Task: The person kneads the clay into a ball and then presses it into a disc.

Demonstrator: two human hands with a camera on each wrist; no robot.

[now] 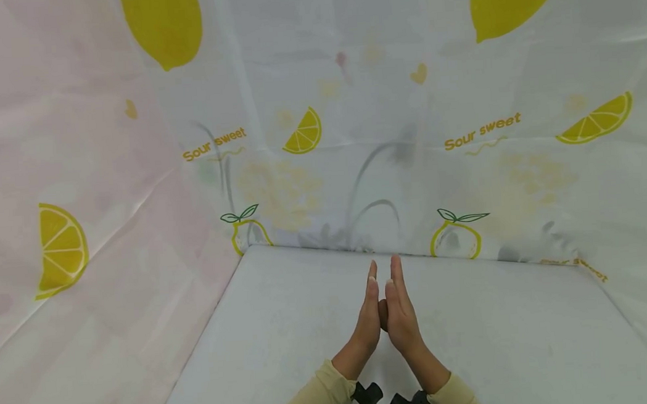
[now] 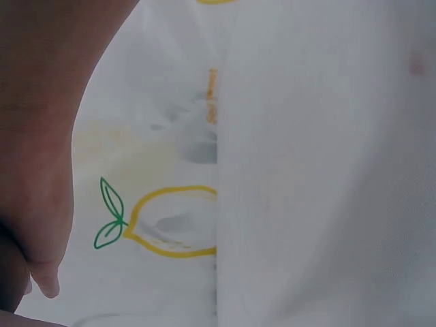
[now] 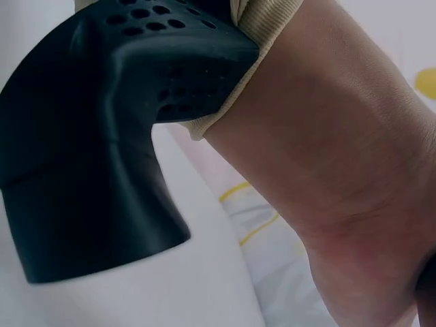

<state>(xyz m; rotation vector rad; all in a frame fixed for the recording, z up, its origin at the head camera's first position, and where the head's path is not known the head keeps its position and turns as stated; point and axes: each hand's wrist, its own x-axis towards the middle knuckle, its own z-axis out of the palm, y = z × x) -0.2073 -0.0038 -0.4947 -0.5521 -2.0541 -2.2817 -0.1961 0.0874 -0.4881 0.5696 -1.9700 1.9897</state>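
Note:
In the head view, my left hand (image 1: pixel 368 320) and right hand (image 1: pixel 404 324) face each other palm to palm over the white tabletop. Their fingers are straight and point away from me. Pressed between the two palms is a small dark brown object (image 1: pixel 383 316), rounded at its visible edge. Most of it is hidden by the hands, so its kind cannot be told. A dark part of this object (image 2: pixel 9 272) shows at the lower left of the left wrist view, against a palm. Only a dark sliver appears at the right edge of the right wrist view.
A white table (image 1: pixel 285 303) lies below the hands. Behind it and at the sides hangs a pale sheet (image 1: pixel 344 182) printed with lemons. Black curved mounts (image 1: pixel 367 395) sit at both wrists by the beige sleeves (image 1: pixel 315 397).

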